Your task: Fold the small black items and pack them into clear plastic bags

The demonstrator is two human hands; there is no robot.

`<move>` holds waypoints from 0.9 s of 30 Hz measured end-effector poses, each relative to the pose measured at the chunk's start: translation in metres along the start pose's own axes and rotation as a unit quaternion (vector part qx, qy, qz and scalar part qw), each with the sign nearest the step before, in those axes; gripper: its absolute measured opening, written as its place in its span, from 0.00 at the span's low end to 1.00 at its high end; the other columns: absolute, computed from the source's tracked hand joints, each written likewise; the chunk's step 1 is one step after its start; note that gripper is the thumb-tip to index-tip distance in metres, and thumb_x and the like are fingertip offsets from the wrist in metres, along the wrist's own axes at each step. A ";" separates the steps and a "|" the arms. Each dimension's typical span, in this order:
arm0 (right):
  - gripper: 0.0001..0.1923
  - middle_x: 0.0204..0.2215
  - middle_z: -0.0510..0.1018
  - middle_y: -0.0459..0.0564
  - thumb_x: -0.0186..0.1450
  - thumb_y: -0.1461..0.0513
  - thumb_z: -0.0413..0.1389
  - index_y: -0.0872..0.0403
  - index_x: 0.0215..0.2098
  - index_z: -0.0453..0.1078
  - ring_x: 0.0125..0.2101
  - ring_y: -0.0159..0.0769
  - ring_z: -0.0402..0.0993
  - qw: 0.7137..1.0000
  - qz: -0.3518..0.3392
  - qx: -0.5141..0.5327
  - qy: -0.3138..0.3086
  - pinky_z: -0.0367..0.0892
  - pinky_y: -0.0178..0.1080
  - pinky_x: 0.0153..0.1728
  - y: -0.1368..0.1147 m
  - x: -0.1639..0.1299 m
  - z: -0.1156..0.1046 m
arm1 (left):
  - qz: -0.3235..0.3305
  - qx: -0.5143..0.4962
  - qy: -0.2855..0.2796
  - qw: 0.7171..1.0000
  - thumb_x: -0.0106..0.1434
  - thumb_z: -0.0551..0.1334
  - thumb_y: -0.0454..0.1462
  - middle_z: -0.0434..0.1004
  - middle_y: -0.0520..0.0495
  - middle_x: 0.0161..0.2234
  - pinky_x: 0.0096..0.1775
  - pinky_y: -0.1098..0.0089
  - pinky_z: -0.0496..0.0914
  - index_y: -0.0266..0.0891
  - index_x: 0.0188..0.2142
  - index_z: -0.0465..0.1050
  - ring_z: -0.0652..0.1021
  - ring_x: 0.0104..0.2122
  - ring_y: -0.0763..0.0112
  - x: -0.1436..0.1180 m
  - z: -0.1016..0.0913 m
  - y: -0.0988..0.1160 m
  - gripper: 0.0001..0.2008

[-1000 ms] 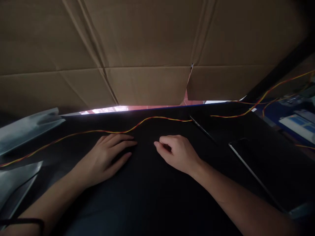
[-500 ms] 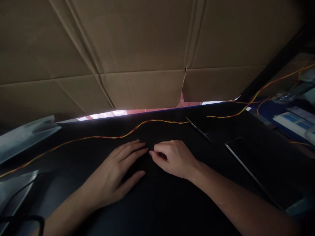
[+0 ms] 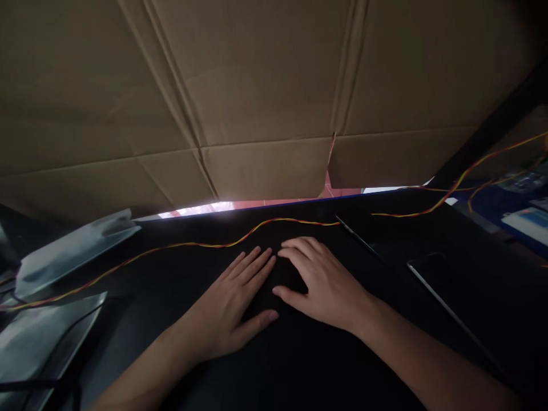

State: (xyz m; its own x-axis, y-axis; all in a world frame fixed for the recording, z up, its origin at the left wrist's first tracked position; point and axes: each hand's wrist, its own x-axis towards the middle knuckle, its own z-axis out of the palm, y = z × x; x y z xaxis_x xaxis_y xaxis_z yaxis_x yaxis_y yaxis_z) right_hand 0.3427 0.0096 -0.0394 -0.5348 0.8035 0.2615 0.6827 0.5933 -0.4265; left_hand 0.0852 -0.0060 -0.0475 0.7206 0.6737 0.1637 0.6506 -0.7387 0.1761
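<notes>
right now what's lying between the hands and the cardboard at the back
In the head view, a twisted red-and-yellow wire runs across the black surface just beyond the fingertips of the left hand and right hand, short of the cardboard.

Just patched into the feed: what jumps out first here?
Two bare hands lie flat, side by side, on a black surface at centre: the left hand and the right hand, fingers spread, holding nothing. Just beyond their fingertips a twisted red-and-yellow wire snakes across from left to right. A creased cardboard sheet fills the whole upper half, with silvery bags at the left edge.
</notes>
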 end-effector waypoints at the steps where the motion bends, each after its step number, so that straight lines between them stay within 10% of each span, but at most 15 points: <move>1: 0.36 0.72 0.69 0.63 0.72 0.45 0.63 0.56 0.71 0.68 0.73 0.59 0.62 1.000 0.007 -0.004 -0.017 0.62 0.60 0.69 0.002 -0.001 0.002 | -0.003 0.008 -0.001 1.000 0.78 0.61 0.53 0.50 0.36 0.79 0.73 0.39 0.62 0.45 0.81 0.35 0.55 0.78 0.44 -0.001 0.000 0.000 0.46; 6: 0.52 0.81 0.44 0.63 0.75 0.36 0.52 0.62 0.81 0.48 0.80 0.59 0.36 0.992 0.018 -0.008 -0.124 0.41 0.64 0.78 0.009 -0.004 0.007 | -0.009 0.029 -0.001 1.000 0.78 0.60 0.54 0.49 0.35 0.79 0.71 0.37 0.64 0.44 0.81 0.27 0.56 0.77 0.41 -0.001 0.000 0.000 0.49; 27: 0.49 0.80 0.42 0.60 0.76 0.38 0.52 0.58 0.82 0.47 0.80 0.58 0.35 0.990 0.036 -0.003 -0.137 0.41 0.64 0.78 0.005 -0.002 0.001 | -0.016 0.012 -0.011 1.000 0.77 0.62 0.54 0.50 0.38 0.79 0.72 0.40 0.64 0.48 0.81 0.36 0.55 0.78 0.44 -0.002 -0.003 -0.001 0.46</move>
State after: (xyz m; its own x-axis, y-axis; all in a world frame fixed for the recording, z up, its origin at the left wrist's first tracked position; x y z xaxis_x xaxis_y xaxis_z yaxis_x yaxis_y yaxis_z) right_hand 0.3466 0.0107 -0.0432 -0.5987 0.8008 -0.0150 0.7266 0.5352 -0.4309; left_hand 0.0821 -0.0063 -0.0450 0.7043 0.6965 0.1374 0.6785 -0.7173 0.1584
